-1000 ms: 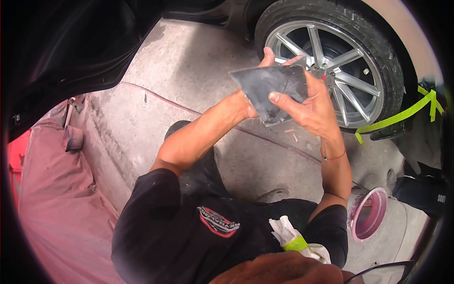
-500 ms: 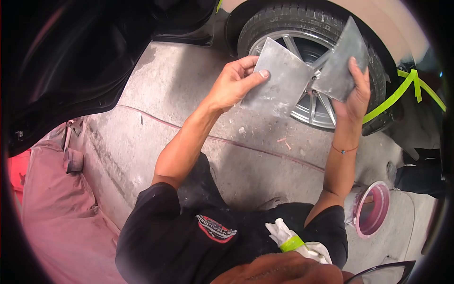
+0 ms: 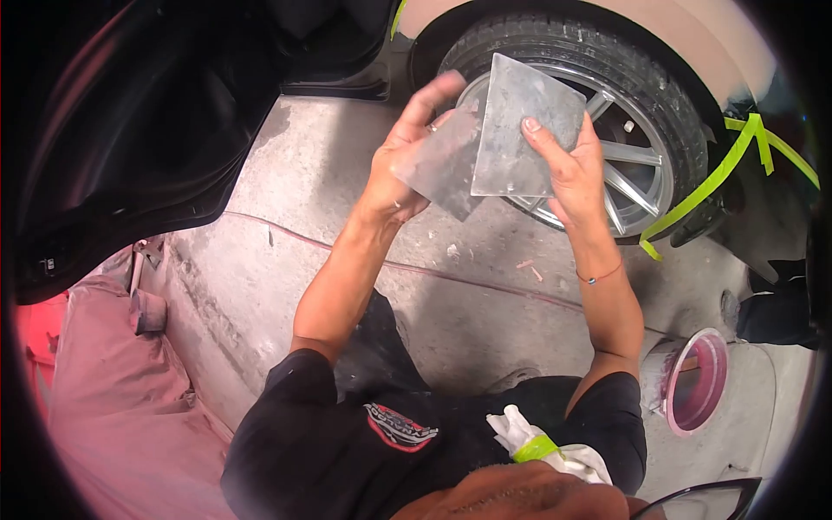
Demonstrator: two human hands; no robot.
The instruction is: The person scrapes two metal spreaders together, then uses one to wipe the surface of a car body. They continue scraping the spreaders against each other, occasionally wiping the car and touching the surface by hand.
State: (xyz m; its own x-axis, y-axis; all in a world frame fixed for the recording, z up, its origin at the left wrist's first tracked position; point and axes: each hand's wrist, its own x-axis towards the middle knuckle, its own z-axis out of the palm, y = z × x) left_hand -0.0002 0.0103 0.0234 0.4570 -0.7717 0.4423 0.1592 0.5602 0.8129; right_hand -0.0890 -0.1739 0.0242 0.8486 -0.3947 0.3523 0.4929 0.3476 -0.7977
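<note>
In my right hand [image 3: 576, 169] is a thin, flat grey plate [image 3: 524, 130], its edges straight and its face smudged with whitish marks. The thumb presses on its front, with fingers behind. A second grey plate [image 3: 439, 165], smeared by motion, sits in my left hand [image 3: 403, 152], whose fingers point up and look loosely curled. The left plate's right edge is hidden behind the right one. Both are held up in front of a car wheel [image 3: 628, 156].
Yellow-green tape [image 3: 737, 165] hangs from the car body at right. A pinkish bucket [image 3: 698, 381] lies tipped on the concrete floor [image 3: 485, 329]. A hose [image 3: 416, 270] crosses the floor. At left are a dark open car door [image 3: 156, 113] and pink-lit sheeting [image 3: 121, 373].
The right hand and its plate have moved left, over the other plate. The left plate has dropped and tilted, and the left hand has turned, fingers up.
</note>
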